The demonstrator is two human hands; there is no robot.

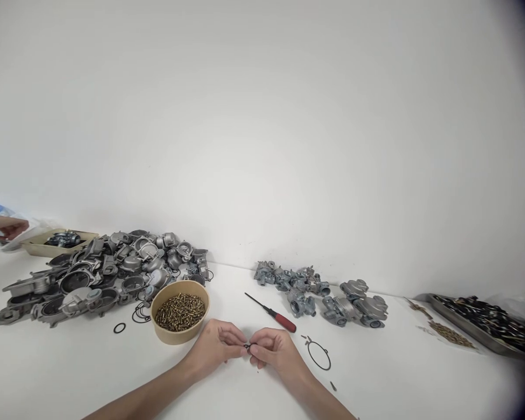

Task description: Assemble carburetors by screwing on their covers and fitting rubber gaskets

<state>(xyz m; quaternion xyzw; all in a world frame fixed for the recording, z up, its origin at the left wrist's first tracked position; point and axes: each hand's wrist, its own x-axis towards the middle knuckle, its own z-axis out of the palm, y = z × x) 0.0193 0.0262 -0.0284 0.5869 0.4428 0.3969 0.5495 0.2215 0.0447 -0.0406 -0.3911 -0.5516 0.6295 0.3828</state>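
Near the front middle of the white table, my left hand (217, 348) and my right hand (275, 352) meet fingertip to fingertip. Between them they pinch a small dark part (247, 347), too small and covered to name. Both hands are closed. Just left of my left hand stands a tan round tub (180, 337) full of brass-coloured screws (180, 311). A red-handled screwdriver (284, 321) lies beyond my right hand, its tip pointing away to the left. Right of that hand lie a black ring gasket (319, 356) and a few tiny loose pieces (333, 386).
A big heap of grey metal castings (100, 280) fills the left, with black rings (119, 328) before it. Carburetor-like bodies (301, 303) sit back right. Far right are a metal tray (476, 335) of dark parts and more screws (450, 335). Another person's hand (4, 228) is far left, near a tray (44, 249).
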